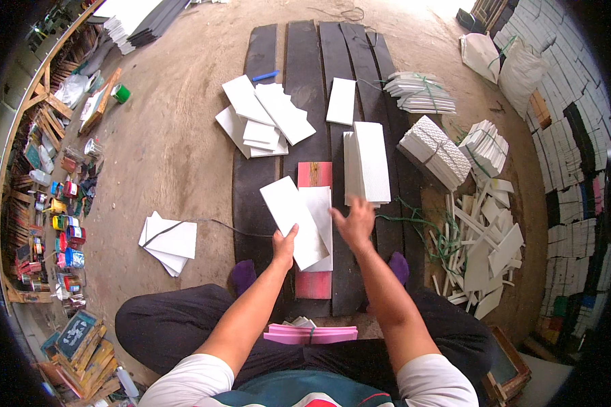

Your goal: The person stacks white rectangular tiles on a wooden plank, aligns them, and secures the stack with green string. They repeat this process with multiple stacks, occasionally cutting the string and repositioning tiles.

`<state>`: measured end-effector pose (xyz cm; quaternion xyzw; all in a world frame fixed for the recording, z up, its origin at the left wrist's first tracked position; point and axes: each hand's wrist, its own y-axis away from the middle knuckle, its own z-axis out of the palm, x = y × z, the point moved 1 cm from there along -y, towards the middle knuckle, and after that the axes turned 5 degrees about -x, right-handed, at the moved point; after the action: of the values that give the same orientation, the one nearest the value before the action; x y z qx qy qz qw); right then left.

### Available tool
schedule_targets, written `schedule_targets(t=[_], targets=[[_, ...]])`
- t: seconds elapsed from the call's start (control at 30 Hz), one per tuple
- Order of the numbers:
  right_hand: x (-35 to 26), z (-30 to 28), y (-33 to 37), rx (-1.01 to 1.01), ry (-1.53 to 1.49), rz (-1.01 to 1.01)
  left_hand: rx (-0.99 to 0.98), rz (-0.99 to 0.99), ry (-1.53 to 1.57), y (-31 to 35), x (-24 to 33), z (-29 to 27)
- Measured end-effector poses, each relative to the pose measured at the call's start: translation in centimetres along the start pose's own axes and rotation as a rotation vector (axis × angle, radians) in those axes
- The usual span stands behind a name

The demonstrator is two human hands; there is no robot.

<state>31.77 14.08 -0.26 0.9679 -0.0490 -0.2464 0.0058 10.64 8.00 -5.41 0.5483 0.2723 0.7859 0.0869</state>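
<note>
My left hand (285, 245) grips the lower right edge of a white rectangular foam sheet (288, 210), thumb on top. The sheet is tilted over another white sheet (319, 210), which lies on a pink board (313, 285) on the dark slats. My right hand (355, 222) is held to the right of these, fingers apart and slightly blurred, with nothing visible in it. Just beyond it stands a tall stack of white sheets (370, 163); whether the fingertips touch it I cannot tell.
Loose white sheets (261, 119) lie farther left on the slats, near a blue pen-like stick (265, 76). Tied bundles (433, 150) and a heap of white offcuts (485, 237) are at the right. Paint pots (68, 237) line the left. Pink strips (310, 334) lie close to me.
</note>
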Motion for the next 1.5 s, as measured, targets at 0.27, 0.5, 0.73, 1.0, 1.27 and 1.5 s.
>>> schedule_targets(t=[0.27, 0.5, 0.73, 1.0, 1.27, 1.5], targets=[[5.4, -1.8, -7.0, -0.089, 0.108, 0.384, -0.037, 0.036, -0.134, 0.9, 0.1, 0.6], [14.2, -2.5, -8.0, 0.022, -0.998, 0.22, -0.062, 0.076, -0.116, 0.2, -0.7, 1.4], [14.0, -4.1, -7.5, 0.138, -0.799, 0.222, -0.07, 0.057, -0.072, -0.3, -1.3, 1.7], [9.3, -2.3, -7.2, 0.004, -0.24, 0.521, -0.115, 0.064, -0.125, 0.2, -1.4, 2.0], [15.2, -1.9, -6.0, 0.266, -1.085, 0.354, -0.169, 0.056, -0.125, 0.2, -1.1, 3.2], [11.1, -6.0, -1.7, -0.021, -1.24, 0.231, -0.203, 0.126, -0.116, 0.1, -0.8, 3.6]])
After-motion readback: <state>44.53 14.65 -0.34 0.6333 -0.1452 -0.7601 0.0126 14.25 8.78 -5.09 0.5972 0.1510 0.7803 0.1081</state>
